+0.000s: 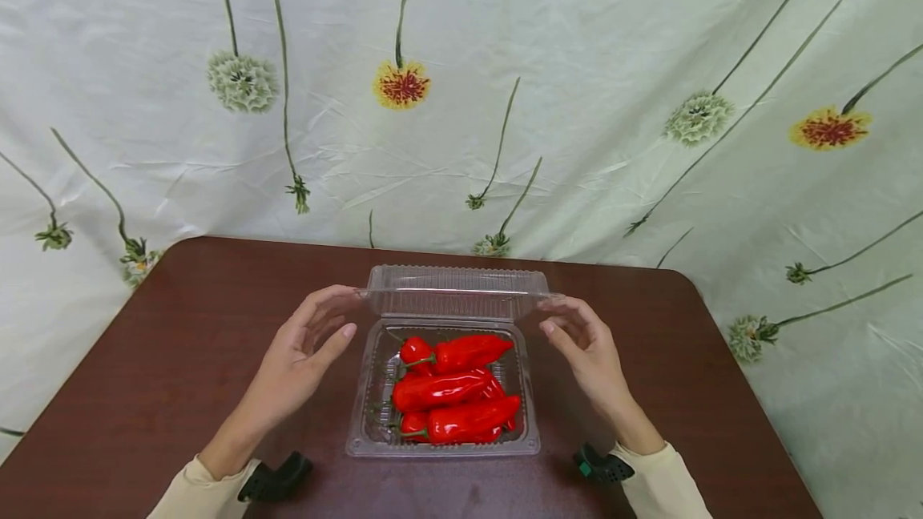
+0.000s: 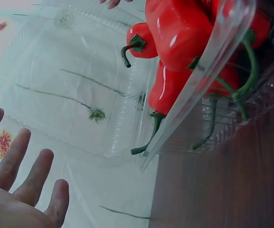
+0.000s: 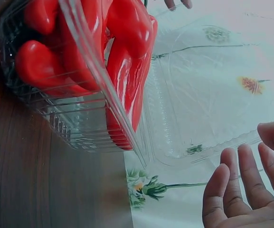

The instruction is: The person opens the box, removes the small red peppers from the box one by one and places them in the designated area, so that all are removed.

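Note:
A clear plastic clamshell container point(image 1: 355, 415) stands on the table, holding several shiny red peppers point(image 1: 469, 419) with green stems. Its hinged lid point(image 1: 450, 303) is raised along the back side. My left hand point(image 1: 296, 363) is beside the lid's left edge, fingertips at its front corner and thumb apart from it. On the opposite side, my right hand point(image 1: 587, 355) has its fingertips at the lid's right corner, thumb also away. The wrist views show loosely extended fingers on the left hand point(image 2: 25, 185) and right hand point(image 3: 250, 190); contact with the thin lid is hard to make out.
The dark brown table point(image 1: 216, 327) extends on both sides of the container. A white cloth with printed flowers point(image 1: 577, 62) hangs behind it. Dark straps with devices, a left one point(image 1: 277, 479) and a right one point(image 1: 606, 467), sit on my wrists.

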`<move>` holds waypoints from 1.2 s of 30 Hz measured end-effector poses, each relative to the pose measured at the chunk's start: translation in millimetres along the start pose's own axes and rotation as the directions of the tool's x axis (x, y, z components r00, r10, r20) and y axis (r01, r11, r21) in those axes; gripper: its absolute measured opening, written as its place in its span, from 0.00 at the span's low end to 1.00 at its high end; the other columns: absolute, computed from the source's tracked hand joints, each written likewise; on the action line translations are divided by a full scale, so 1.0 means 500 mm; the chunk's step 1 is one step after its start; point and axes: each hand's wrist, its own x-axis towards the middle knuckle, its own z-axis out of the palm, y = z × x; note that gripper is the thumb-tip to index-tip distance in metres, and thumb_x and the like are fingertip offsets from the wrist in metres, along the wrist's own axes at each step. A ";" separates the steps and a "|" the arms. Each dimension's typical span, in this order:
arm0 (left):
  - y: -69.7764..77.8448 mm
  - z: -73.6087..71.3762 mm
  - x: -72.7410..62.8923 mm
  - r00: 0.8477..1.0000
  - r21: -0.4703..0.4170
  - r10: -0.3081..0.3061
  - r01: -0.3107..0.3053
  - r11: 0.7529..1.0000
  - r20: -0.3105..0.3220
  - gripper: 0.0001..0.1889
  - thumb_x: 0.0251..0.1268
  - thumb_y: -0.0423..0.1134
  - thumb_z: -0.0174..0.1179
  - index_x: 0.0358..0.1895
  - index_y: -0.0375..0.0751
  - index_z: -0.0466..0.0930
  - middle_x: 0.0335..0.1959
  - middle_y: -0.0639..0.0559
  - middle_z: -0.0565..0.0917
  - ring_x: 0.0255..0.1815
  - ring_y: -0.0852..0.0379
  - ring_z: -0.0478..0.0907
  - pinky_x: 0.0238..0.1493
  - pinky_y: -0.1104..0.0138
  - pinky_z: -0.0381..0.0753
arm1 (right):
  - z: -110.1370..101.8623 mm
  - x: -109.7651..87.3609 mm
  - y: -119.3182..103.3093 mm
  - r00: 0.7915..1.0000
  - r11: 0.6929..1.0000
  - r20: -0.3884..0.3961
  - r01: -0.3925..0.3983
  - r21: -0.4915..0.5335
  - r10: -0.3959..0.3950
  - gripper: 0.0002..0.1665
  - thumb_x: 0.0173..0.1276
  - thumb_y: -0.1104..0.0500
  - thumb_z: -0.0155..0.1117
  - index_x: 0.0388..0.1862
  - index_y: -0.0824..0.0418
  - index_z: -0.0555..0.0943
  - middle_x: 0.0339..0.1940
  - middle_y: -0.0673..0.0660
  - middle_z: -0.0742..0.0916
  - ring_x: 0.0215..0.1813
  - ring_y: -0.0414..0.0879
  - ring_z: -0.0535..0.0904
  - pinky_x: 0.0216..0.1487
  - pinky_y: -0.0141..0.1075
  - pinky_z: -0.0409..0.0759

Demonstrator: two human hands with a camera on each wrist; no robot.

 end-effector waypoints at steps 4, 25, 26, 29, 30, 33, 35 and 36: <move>-0.008 -0.005 0.013 1.000 -0.024 0.011 -0.011 1.000 0.008 0.21 0.72 0.28 0.57 0.66 0.43 0.71 0.63 0.54 0.78 0.66 0.63 0.74 0.64 0.78 0.71 | -0.001 0.001 0.003 1.000 1.000 0.001 -0.001 0.007 0.000 0.21 0.71 0.68 0.63 0.61 0.68 0.75 0.57 0.61 0.83 0.49 0.45 0.83 0.51 0.29 0.81; -0.042 -0.001 0.078 0.995 -0.030 0.061 -0.059 0.998 0.079 0.22 0.75 0.27 0.52 0.70 0.38 0.71 0.72 0.48 0.70 0.68 0.56 0.72 0.66 0.78 0.68 | 0.001 -0.005 0.031 0.997 0.997 0.018 -0.069 -0.042 0.070 0.20 0.71 0.63 0.65 0.61 0.62 0.79 0.54 0.47 0.86 0.50 0.51 0.83 0.52 0.30 0.80; -0.045 -0.001 0.082 0.994 -0.033 0.063 -0.060 0.998 0.085 0.23 0.75 0.27 0.51 0.71 0.39 0.70 0.72 0.48 0.69 0.68 0.53 0.72 0.66 0.77 0.68 | 0.002 -0.004 0.033 0.998 0.997 0.017 -0.067 -0.044 0.068 0.20 0.71 0.63 0.65 0.61 0.63 0.79 0.54 0.47 0.86 0.50 0.51 0.83 0.52 0.30 0.80; -0.055 0.000 0.091 0.993 -0.039 0.057 -0.054 0.998 0.100 0.24 0.75 0.26 0.50 0.72 0.39 0.68 0.75 0.50 0.65 0.68 0.45 0.72 0.65 0.75 0.69 | 0.005 0.001 0.038 0.998 0.997 0.015 -0.059 -0.045 0.060 0.20 0.71 0.63 0.65 0.61 0.66 0.79 0.54 0.49 0.86 0.49 0.52 0.82 0.51 0.29 0.80; -0.059 0.001 0.094 0.993 -0.043 0.052 -0.048 0.998 0.103 0.25 0.75 0.25 0.49 0.73 0.39 0.68 0.75 0.51 0.64 0.68 0.43 0.72 0.64 0.75 0.69 | 0.006 0.003 0.040 0.998 0.997 0.015 -0.057 -0.046 0.058 0.20 0.71 0.63 0.65 0.60 0.66 0.79 0.55 0.51 0.86 0.49 0.52 0.82 0.52 0.29 0.80; -0.066 0.003 0.100 0.994 -0.058 0.033 -0.027 0.998 0.109 0.26 0.75 0.23 0.48 0.74 0.39 0.66 0.77 0.52 0.62 0.68 0.39 0.71 0.62 0.76 0.70 | 0.007 0.009 0.046 0.999 0.998 0.022 -0.048 -0.050 0.050 0.21 0.71 0.64 0.65 0.61 0.69 0.79 0.59 0.62 0.84 0.49 0.48 0.82 0.52 0.29 0.80; -0.069 0.004 0.104 0.994 -0.064 0.017 -0.010 0.998 0.111 0.27 0.74 0.22 0.48 0.74 0.39 0.65 0.77 0.49 0.61 0.69 0.38 0.70 0.61 0.78 0.70 | 0.008 0.012 0.051 0.999 0.998 0.032 -0.041 -0.055 0.043 0.21 0.71 0.64 0.64 0.61 0.69 0.79 0.61 0.67 0.82 0.50 0.50 0.82 0.52 0.29 0.79; -0.071 0.004 0.106 0.994 -0.068 0.009 -0.002 0.998 0.112 0.27 0.74 0.22 0.48 0.74 0.39 0.65 0.78 0.50 0.60 0.69 0.38 0.70 0.61 0.79 0.70 | 0.009 0.014 0.054 0.999 0.998 0.038 -0.035 -0.057 0.037 0.21 0.71 0.64 0.64 0.61 0.69 0.79 0.62 0.69 0.81 0.51 0.51 0.82 0.53 0.29 0.79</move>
